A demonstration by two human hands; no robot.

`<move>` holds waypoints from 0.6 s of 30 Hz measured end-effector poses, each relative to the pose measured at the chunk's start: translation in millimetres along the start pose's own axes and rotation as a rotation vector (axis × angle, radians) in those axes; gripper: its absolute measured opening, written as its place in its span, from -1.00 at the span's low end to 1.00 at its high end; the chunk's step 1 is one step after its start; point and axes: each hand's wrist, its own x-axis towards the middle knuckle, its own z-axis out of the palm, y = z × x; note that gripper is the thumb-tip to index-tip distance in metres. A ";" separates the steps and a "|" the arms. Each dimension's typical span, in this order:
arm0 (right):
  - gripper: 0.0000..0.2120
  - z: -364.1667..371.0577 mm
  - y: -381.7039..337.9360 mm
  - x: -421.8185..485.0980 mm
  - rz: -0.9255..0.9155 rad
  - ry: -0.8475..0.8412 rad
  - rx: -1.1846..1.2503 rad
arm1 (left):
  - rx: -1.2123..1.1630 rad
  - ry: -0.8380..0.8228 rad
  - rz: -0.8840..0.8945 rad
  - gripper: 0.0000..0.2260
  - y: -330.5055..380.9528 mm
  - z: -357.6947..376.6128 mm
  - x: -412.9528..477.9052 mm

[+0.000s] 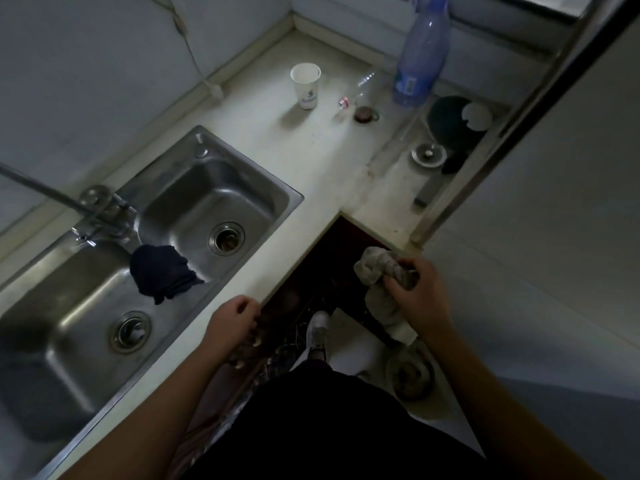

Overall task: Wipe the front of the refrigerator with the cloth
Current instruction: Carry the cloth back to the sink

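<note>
My right hand (420, 289) grips a crumpled grey cloth (379, 271), which hangs down below the fist, just in front of the counter's inner corner. The pale refrigerator front (554, 202) fills the right side of the view, close to that hand; the cloth is apart from it. My left hand (233, 317) hovers at the counter's front edge with curled fingers and holds nothing.
A double steel sink (194, 216) with a dark cloth (161, 271) draped over its divider lies left. On the white counter (311, 161) stand a paper cup (306, 84) and a blue spray bottle (420, 53). Below are my shoe (318, 330) and the floor.
</note>
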 end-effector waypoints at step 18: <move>-0.68 34.2 -137.8 249.3 -0.144 0.110 0.063 | -0.173 -0.079 0.018 -0.83 119.5 -18.4 169.2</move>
